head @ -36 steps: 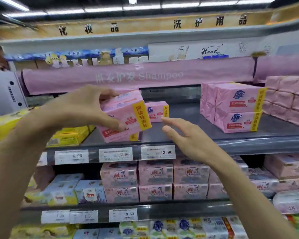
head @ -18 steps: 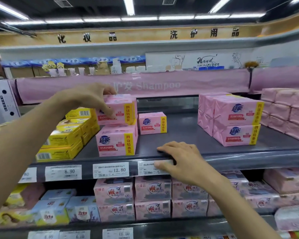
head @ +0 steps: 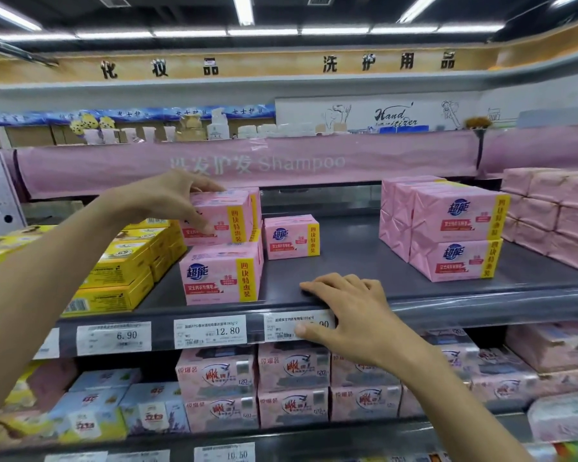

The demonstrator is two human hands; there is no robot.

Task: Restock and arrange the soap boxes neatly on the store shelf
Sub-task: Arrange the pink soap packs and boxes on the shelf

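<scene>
Where a second ago the pink soap box (head: 221,218) was tilted in mid-air in front of the shelf (head: 481,305), it now sits on top of a second pink box (head: 219,276) at the left of the upper shelf, a two-high stack just beside the yellow boxes (head: 121,271). The left hand (head: 167,198) has not let go: its fingers (head: 211,187) curl over the top of the box and the thumb presses on the front face. The right hand (head: 347,311), which was reaching out in the air, has come down onto the shelf's front lip; its fingers lie straight and flat on the edge, holding nothing, with the thumb over a price label (head: 297,325).

So the placing looks all but done. What seems left is squaring — the top box appears set slightly back and left of the one under it, so a small nudge should bring the fronts flush before release. A lone pink box (head: 291,236) stands further back, and between it and the tall pink stack (head: 457,228) on the right the shelf has room for more boxes.
</scene>
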